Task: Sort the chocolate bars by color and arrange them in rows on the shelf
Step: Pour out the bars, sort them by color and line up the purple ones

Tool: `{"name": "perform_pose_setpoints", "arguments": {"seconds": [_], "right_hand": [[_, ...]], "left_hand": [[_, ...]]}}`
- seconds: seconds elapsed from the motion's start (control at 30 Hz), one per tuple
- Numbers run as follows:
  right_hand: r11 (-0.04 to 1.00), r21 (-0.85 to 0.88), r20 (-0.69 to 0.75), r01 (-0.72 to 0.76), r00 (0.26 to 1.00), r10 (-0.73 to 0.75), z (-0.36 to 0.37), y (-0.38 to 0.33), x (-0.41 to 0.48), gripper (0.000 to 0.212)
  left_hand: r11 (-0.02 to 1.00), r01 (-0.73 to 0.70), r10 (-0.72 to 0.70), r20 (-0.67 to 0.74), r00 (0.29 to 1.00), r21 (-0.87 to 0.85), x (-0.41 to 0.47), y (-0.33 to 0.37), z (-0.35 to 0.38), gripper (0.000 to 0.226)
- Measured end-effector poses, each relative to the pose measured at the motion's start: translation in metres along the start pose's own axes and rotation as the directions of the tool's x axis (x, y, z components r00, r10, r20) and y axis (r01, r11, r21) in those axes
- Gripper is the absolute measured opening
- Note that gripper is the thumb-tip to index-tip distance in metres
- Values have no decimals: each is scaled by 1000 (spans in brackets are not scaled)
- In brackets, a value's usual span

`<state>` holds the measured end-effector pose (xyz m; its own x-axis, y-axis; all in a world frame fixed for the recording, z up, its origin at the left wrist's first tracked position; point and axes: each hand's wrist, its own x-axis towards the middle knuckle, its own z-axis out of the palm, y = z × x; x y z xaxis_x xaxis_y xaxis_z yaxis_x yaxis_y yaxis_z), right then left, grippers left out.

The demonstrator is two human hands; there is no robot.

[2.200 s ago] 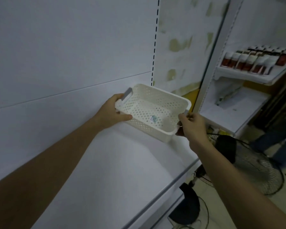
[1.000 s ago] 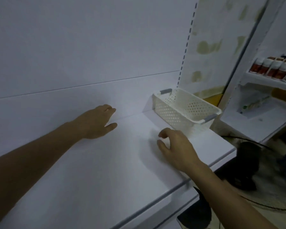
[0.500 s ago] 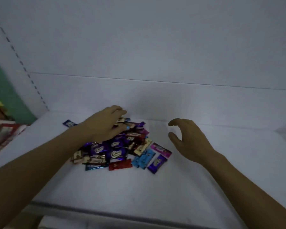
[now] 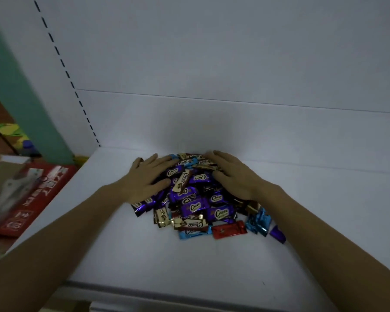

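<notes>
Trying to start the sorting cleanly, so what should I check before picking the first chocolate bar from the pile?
1. Hands free: left hand and right hand rest flat on the pile, holding nothing: ok.
2. Colors separated: purple, blue, gold and red mixed: not ok.
3. Row space: shelf bare in front of pile: ok.
4. Easy first pick: red bar lies exposed at front edge: ok.
5. Bars under the hands: cannot tell.

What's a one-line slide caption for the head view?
Left hand and right hand rest open on an unsorted pile of purple, blue, gold and red chocolate bars on a white shelf.
</notes>
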<state>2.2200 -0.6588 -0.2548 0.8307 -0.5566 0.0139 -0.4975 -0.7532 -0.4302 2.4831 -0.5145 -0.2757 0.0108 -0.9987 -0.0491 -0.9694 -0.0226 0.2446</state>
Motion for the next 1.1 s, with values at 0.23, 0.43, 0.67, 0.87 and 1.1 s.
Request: {"name": "perform_pose_setpoints", "arguments": {"seconds": [0.23, 0.43, 0.67, 0.87, 1.1], "right_hand": [[999, -44, 69, 8, 998, -5, -1, 6, -6, 48], [998, -33, 34, 54, 998, -52, -8, 30, -39, 47], [994, -39, -2, 99, 995, -99, -20, 57, -75, 45], [991, 83, -164, 103, 982, -88, -18, 57, -92, 46], [987, 9, -373, 162, 916, -147, -19, 48, -102, 33]], "left_hand": [[995, -80, 77, -42, 996, -66, 23, 21, 12, 70], [978, -186, 173, -124, 977, -100, 25, 65, 29, 71], [966, -227, 209, -141, 968, -126, 29, 110, 44, 67], [915, -251, 200, -186, 962, -315, 25, 114, 42, 60], [843, -310, 227, -233, 946, -439, 11, 104, 23, 49]]}}
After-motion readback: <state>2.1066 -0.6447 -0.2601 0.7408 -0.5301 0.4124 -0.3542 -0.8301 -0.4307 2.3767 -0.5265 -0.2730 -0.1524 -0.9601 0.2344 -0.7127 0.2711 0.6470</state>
